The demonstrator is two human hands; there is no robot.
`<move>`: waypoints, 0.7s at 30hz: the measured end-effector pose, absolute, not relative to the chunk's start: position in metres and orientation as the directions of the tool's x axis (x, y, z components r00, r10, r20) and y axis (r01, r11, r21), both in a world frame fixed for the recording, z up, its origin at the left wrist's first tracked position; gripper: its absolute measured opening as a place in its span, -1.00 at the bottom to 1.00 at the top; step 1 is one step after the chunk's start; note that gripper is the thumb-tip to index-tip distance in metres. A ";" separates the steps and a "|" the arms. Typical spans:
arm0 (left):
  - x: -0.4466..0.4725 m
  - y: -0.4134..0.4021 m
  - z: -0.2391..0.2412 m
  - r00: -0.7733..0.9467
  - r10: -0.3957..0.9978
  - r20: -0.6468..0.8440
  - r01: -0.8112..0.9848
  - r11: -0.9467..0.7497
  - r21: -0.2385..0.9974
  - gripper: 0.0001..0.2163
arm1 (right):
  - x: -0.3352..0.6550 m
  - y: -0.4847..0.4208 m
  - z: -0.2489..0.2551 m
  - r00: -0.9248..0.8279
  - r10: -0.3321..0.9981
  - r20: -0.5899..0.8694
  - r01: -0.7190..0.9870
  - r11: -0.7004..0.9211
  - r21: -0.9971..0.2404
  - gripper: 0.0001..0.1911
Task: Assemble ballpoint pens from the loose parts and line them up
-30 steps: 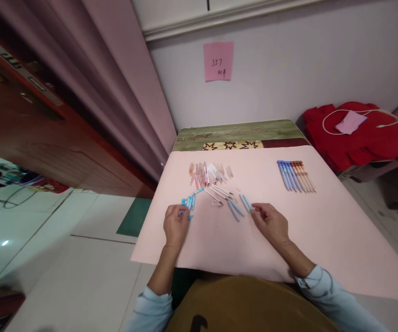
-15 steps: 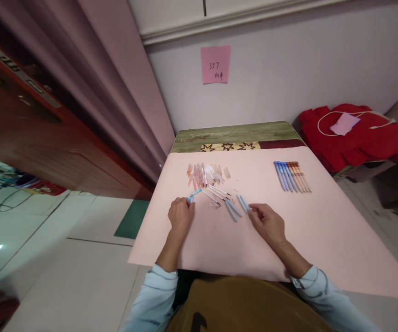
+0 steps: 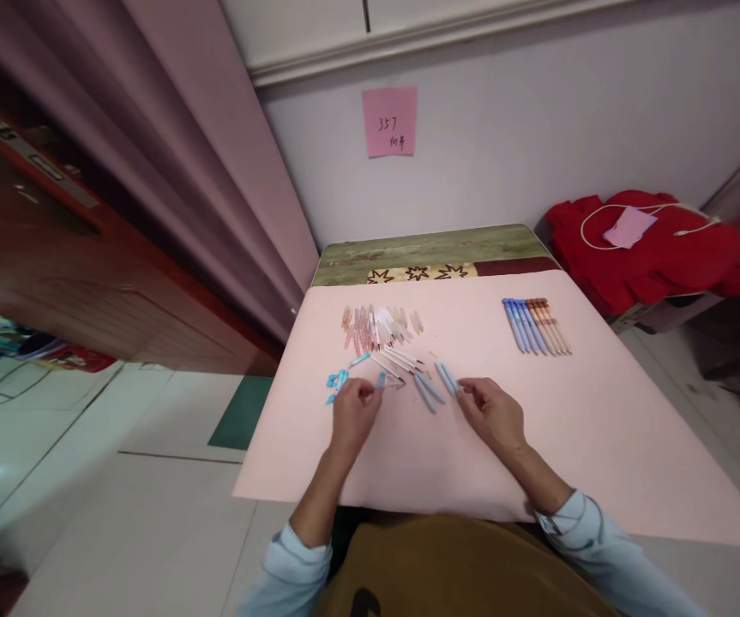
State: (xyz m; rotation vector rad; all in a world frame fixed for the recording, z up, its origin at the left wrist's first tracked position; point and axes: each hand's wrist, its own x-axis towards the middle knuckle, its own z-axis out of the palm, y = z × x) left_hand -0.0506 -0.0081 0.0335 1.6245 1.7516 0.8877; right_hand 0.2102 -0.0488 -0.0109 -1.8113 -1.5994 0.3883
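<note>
left hand (image 3: 355, 414) shifted right, holding blue cap (image 3: 381, 380)

A room in a home, set up for small handwork.
Pink curtain (image 3: 215, 154), wooden door (image 3: 54, 257), tiled floor (image 3: 87, 428), red clothing (image 3: 652, 248) heaped beside a paper-covered tabletop (image 3: 601, 428), pink wall note (image 3: 389, 121) reading 357.

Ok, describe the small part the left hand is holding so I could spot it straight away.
Start at the pink sheet covering the table, then find the left hand at its near left. Pinched at its fingertips is a short bright-blue pen part. Unlike the similar blue bits lying loose to the hand's left, this one is lifted in the grip.
</note>
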 end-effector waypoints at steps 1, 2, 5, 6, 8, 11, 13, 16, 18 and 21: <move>-0.045 -0.015 0.030 -0.060 0.995 -0.078 0.416 0.096 0.904 -0.80 | 0.210 -0.049 -0.011 0.201 0.956 0.213 0.754 -0.012 -0.657 -0.69; -0.039 -0.022 0.026 -0.009 0.976 -0.217 0.197 0.215 0.957 -0.76 | 0.210 -0.049 -0.012 0.204 0.955 0.216 0.751 -0.011 -0.660 -0.69; -0.031 -0.037 0.015 0.150 0.898 -0.414 -0.324 0.441 0.837 -0.71 | 0.209 -0.049 -0.012 0.239 0.943 0.232 0.719 -0.011 -0.695 -0.70; -0.031 -0.039 0.012 0.182 0.886 -0.426 -0.430 0.461 0.776 -0.71 | 0.209 -0.050 -0.011 0.255 0.937 0.239 0.700 -0.009 -0.714 -0.70; -0.036 -0.039 0.009 0.209 0.885 -0.417 -0.573 0.456 0.681 -0.74 | 0.208 -0.050 -0.010 0.280 0.926 0.254 0.661 0.006 -0.751 -0.70; -0.046 -0.031 0.008 0.253 0.891 -0.376 -0.697 0.438 0.568 -0.75 | 0.203 -0.047 -0.004 0.258 0.926 0.274 0.631 0.053 -0.774 -0.72; -0.050 -0.022 0.008 0.303 0.891 -0.337 -0.746 0.442 0.499 -0.77 | 0.195 -0.042 0.001 0.199 0.938 0.284 0.640 0.095 -0.762 -0.75; -0.050 -0.010 0.008 0.332 0.893 -0.305 -0.802 0.437 0.406 -0.88 | 0.176 -0.032 0.007 0.066 0.957 0.283 0.678 0.165 -0.716 -0.79; -0.048 -0.004 0.009 0.321 0.897 -0.304 -0.829 0.421 0.369 -0.91 | 0.162 -0.023 0.011 -0.034 0.962 0.272 0.712 0.214 -0.668 -0.81; -0.048 -0.001 0.009 0.296 0.903 -0.310 -0.844 0.400 0.359 -0.90 | 0.140 -0.010 0.014 -0.151 0.967 0.205 0.777 0.244 -0.580 -0.80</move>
